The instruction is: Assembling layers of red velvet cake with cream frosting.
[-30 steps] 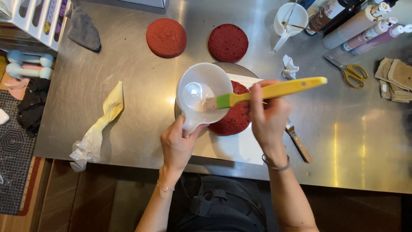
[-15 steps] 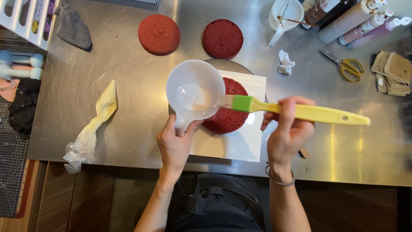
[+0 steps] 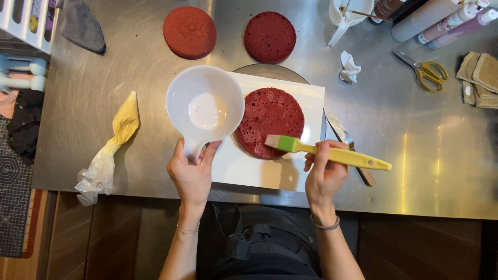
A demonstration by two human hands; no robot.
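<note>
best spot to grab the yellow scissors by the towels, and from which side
Take the scissors by the yellow loop handles, which lie at their right end, toward the folded towels. Come from above or from the right. The blades point up-left toward the bottles, so that end is best left alone. They lie flat on the steel table.

two loose red cake rounds (image 3: 189,32) (image 3: 270,37) | yellow piping bag (image 3: 111,140) — left | scissors (image 3: 426,71) — right | folded cloths (image 3: 480,78)

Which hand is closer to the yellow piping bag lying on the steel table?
Left. The left hand holds the white bowl just right of the piping bag; the right hand, gripping the brush, is farther right.
</note>
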